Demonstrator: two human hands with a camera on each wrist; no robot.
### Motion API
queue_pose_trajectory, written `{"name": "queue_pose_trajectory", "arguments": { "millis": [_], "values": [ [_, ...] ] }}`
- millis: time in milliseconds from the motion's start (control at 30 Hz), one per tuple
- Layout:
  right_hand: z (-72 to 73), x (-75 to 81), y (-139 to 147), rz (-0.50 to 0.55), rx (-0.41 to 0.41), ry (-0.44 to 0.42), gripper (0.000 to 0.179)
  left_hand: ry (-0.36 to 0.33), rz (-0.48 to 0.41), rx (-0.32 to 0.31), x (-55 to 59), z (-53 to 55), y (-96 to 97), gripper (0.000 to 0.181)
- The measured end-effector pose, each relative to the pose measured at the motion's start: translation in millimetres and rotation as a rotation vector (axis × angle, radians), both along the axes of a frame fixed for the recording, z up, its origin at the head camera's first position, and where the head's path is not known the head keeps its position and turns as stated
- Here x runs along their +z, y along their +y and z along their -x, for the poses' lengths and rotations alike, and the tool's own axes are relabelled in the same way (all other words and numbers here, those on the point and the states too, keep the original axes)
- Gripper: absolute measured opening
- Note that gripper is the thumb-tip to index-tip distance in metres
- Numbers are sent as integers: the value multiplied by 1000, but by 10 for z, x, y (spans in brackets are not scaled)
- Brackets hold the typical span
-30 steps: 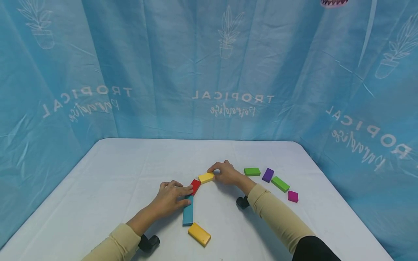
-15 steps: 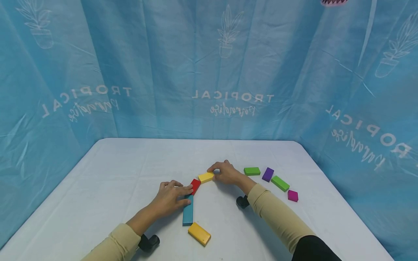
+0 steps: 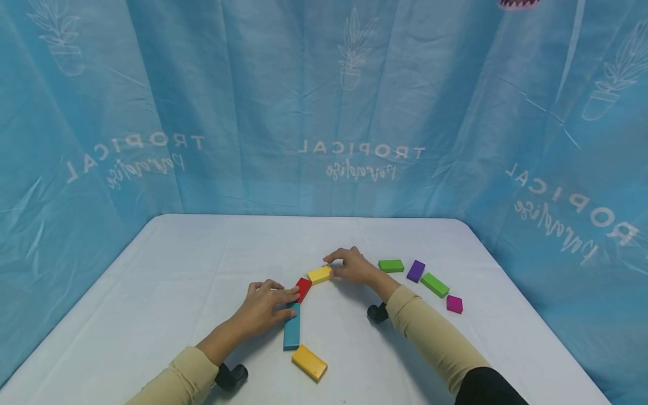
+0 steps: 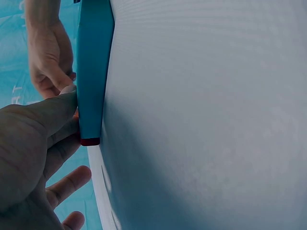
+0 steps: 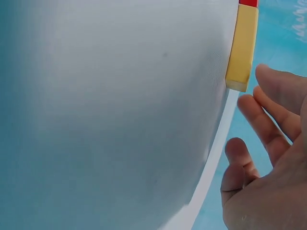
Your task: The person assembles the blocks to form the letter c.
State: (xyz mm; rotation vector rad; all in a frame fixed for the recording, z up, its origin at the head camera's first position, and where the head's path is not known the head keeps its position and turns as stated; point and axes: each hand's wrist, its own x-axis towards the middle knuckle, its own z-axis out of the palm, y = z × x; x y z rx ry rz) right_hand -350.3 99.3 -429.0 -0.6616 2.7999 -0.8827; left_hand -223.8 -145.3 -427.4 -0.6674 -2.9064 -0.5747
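Note:
In the head view, a bent row of blocks runs across the white table: a blue block [image 3: 291, 335], a red block [image 3: 304, 287] and a yellow block [image 3: 319, 274], end to end. My left hand [image 3: 264, 309] rests on the row, its thumb on the blue block and its fingertips at the red one. The left wrist view shows that thumb against the blue block [image 4: 93, 72]. My right hand [image 3: 354, 266] is beside the yellow block's right end. In the right wrist view its fingers are spread, apart from the yellow block [image 5: 242, 45], and hold nothing.
Another yellow block [image 3: 309, 363] lies at an angle by the blue block's near end. To the right lie two green blocks [image 3: 391, 266], a purple block [image 3: 415, 271] and a magenta block [image 3: 454, 304]. A blue curtain [image 3: 324, 112] surrounds the table [image 3: 202, 253].
My right hand has let go of the yellow block; its index finger has lifted slightly away from the block. My left hand and the blocks stay where they were.

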Motion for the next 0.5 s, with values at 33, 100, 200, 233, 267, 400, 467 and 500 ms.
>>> {"name": "queue_pose_trajectory", "arguments": {
  "millis": [33,100,200,233,267,400,467,500],
  "values": [
    [2,2,13,10,-4,1,32,-1,0,1,-1,2,1,42],
    [2,12,42,30,-15,9,32,-1,0,1,-3,2,1,42],
    [-2,35,104,61,-37,36,33,3,-7,-3,1,-1,0,42],
    [-4,44,133,75,-49,49,33,5,-9,-6,6,-5,0,42],
    [-6,51,167,87,-65,58,33,8,-11,-8,8,-8,-1,42],
    [-11,77,355,128,-124,85,36,17,-13,-13,14,-14,-2,42],
    [-14,86,469,135,-154,84,37,17,-13,-15,12,-16,-5,43],
    [-16,92,525,137,-160,87,37,16,-13,-15,10,-17,-6,43]
  ]
}}
